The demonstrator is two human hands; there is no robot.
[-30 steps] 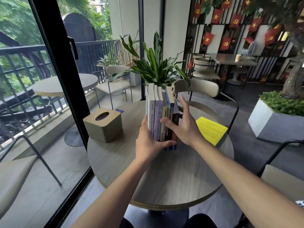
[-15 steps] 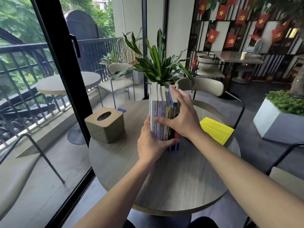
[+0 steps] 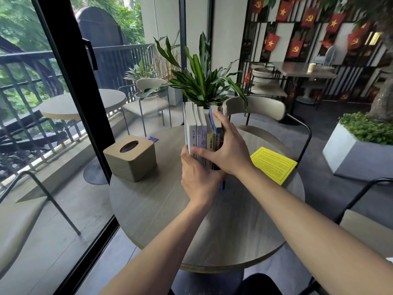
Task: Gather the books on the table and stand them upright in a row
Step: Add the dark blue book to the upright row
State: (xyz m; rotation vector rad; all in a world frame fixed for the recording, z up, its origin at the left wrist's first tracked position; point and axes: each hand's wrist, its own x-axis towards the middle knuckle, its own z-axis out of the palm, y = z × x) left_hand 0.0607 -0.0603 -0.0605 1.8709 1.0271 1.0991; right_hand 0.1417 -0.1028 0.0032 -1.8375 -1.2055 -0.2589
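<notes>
Several books (image 3: 198,128) stand upright in a tight row on the round wooden table (image 3: 161,213), spines toward me. My left hand (image 3: 198,179) clasps the lower left side of the row, thumb against the outer white book. My right hand (image 3: 227,150) wraps over the right side, fingers along the blue book's top edge and thumb across the spines. A yellow book (image 3: 273,165) lies flat on the table to the right of the row, apart from both hands.
A beige tissue box (image 3: 130,158) sits at the table's left, with a small blue card (image 3: 152,139) behind it. A potted plant (image 3: 202,81) stands right behind the books. A chair (image 3: 255,109) is across the table, a glass door to the left.
My right thumb has slid left across the spines toward the white book, and both hands press the row closer together. The books stay upright in the same spot.
</notes>
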